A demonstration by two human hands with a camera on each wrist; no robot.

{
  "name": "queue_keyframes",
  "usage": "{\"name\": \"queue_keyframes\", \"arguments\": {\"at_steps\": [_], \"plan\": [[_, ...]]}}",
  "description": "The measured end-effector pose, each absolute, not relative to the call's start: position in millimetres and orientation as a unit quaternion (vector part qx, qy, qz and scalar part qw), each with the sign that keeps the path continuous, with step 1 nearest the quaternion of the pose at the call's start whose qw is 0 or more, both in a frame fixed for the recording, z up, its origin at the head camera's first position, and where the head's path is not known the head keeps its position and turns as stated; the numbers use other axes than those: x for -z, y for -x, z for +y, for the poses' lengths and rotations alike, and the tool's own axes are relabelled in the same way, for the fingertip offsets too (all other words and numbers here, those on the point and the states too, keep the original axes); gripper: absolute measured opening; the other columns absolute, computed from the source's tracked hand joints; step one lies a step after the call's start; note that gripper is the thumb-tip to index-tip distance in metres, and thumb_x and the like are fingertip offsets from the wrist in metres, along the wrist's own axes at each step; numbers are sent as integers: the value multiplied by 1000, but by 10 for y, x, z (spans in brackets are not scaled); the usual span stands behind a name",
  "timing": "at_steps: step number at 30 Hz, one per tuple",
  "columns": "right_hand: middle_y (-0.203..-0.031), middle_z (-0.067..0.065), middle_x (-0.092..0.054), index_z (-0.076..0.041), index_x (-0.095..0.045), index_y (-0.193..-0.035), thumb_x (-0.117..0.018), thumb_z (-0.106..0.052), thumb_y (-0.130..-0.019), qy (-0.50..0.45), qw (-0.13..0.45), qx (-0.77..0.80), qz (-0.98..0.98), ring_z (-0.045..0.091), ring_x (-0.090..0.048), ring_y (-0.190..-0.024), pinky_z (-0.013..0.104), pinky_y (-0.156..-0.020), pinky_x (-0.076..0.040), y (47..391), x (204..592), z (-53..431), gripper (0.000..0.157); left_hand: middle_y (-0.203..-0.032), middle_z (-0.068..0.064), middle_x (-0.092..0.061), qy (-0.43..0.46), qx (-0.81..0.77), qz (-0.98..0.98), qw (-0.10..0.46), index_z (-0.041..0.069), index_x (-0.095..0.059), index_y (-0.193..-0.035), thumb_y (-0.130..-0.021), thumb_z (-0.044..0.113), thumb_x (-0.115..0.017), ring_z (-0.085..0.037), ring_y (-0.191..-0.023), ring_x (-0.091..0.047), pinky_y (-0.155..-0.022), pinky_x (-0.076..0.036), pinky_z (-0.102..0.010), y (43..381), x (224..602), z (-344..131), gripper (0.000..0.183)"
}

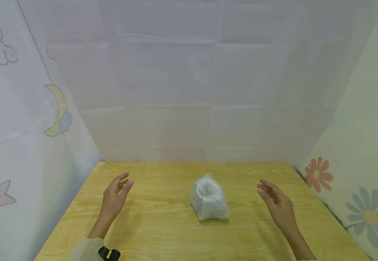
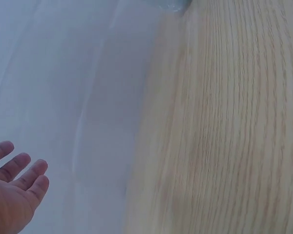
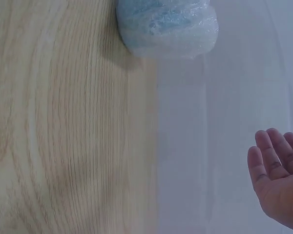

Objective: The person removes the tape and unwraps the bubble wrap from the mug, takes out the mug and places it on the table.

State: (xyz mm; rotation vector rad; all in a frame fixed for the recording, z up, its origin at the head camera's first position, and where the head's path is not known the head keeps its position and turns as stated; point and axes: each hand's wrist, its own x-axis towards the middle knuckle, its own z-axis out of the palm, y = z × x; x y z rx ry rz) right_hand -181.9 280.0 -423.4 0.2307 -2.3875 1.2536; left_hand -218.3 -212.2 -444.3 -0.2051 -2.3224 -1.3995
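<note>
A bundle wrapped in clear bubble wrap [image 1: 209,199] sits on the wooden table, a little right of its middle; what the wrap encloses cannot be made out. To its left, well apart from it, my left hand [image 1: 113,197] is held above the table with relaxed fingers and nothing in them. On the other side my right hand [image 1: 278,206] is likewise raised, its fingers loosely bent and holding nothing. In the right wrist view the wrapped bundle [image 3: 168,29] looks bluish at the top, beyond my fingertips. Only a sliver of it shows in the left wrist view.
The light wooden table [image 1: 163,232] reaches back to a pale sheet wall [image 1: 176,90]. Printed side sheets stand left and right, with a moon [image 1: 58,110] and flowers [image 1: 319,174]. A dark band [image 1: 109,253] is on my left sleeve.
</note>
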Motion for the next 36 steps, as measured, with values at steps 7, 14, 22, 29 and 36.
{"name": "queue_keyframes", "arguments": {"at_steps": [7,14,22,29,36], "plan": [[-118,12,-66,-5,-60,-128,-57,-23,-100,-66,208,-474,-853,-4,-58,-99,11,-80,-48,1834,4239,2733,33,-133,-16,-54,60,528,-821,208,1,-53,-133,-100,28,-56,-33,-114,-59,-85,-45,-10,2181,4371,-2031,43],[-111,10,-68,-5,-66,-119,-61,-20,-98,-61,212,-490,-843,5,-62,-91,17,-73,-51,1852,4210,2663,27,-133,-15,-55,69,564,-797,208,1,-54,-131,-99,25,-58,-33,-115,-57,-86,-45,-10,2187,4346,-1947,40],[-107,8,-69,-3,-68,-116,-65,-17,-95,-71,212,-522,-823,9,-63,-88,21,-70,-52,1883,4189,2579,25,-133,-13,-54,80,587,-779,205,2,-54,-132,-98,22,-61,-31,-116,-57,-88,-46,-12,2236,4365,-1856,40],[-109,8,-68,-5,-67,-117,-66,-15,-94,-75,207,-533,-817,9,-63,-89,20,-70,-52,1931,4185,2511,25,-133,-20,-52,93,615,-760,191,-4,-51,-133,-97,11,-60,-36,-117,-54,-88,-45,-11,2220,4264,-1706,40],[-108,9,-68,-4,-68,-115,-67,-16,-94,-87,204,-537,-814,10,-63,-88,20,-70,-52,1977,4194,2447,24,-132,-25,-50,111,627,-751,176,-10,-48,-133,-97,6,-59,-40,-116,-54,-89,-46,-14,2123,4051,-1537,41]]}}
